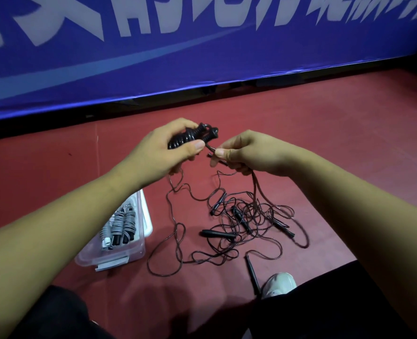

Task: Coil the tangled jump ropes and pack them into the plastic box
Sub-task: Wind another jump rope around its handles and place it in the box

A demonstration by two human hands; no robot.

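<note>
Partway through, I judge: grey coiled ropes (120, 226) lie packed in the clear plastic box (119, 259) on the red floor (349, 167) at left. A tangle of thin dark jump ropes (249, 221) with black handles sprawls to its right (how many, I cannot tell). The left hand (163, 152) curls its fingers round a black handle bundle (192, 138) part-wound with cord, its long axis slanting up and away to the right. The right hand (241, 152) pinches the loose cord just beside it.
</note>
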